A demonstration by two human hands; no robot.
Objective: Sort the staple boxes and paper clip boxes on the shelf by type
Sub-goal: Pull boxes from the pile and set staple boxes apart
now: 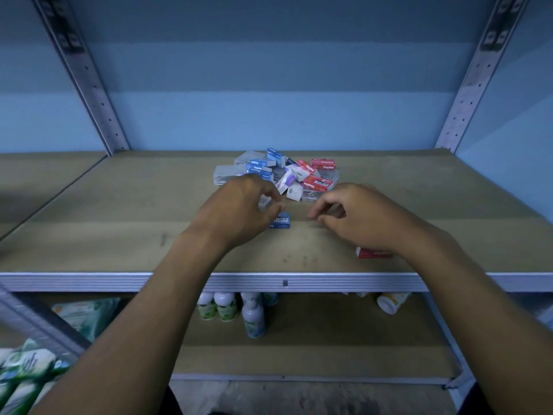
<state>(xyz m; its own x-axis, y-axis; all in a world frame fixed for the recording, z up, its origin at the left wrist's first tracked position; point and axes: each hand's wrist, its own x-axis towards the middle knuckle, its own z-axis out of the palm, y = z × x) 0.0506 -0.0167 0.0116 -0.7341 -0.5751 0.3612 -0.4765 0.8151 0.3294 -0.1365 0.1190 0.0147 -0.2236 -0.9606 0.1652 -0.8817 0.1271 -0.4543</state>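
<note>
A heap of small boxes (pixel 278 172) lies at the middle back of the brown shelf (pixel 119 235): blue staple boxes, red staple boxes, and clear paper clip boxes. My left hand (pixel 239 208) hovers just in front of the heap, its fingers curled round a small clear box (pixel 264 202) that is blurred. One blue staple box (pixel 280 221) lies on the shelf right under those fingertips. My right hand (pixel 359 218) hangs beside it with loosely curled fingers and holds nothing. A red staple box (pixel 374 253) lies alone near the front, partly hidden under my right wrist.
Grey metal uprights (pixel 89 85) stand at the shelf's back corners against a blue wall. The lower shelf holds several bottles (pixel 224 307) and a tipped white bottle (pixel 392 301). Green packages (pixel 27 369) sit at the lower left.
</note>
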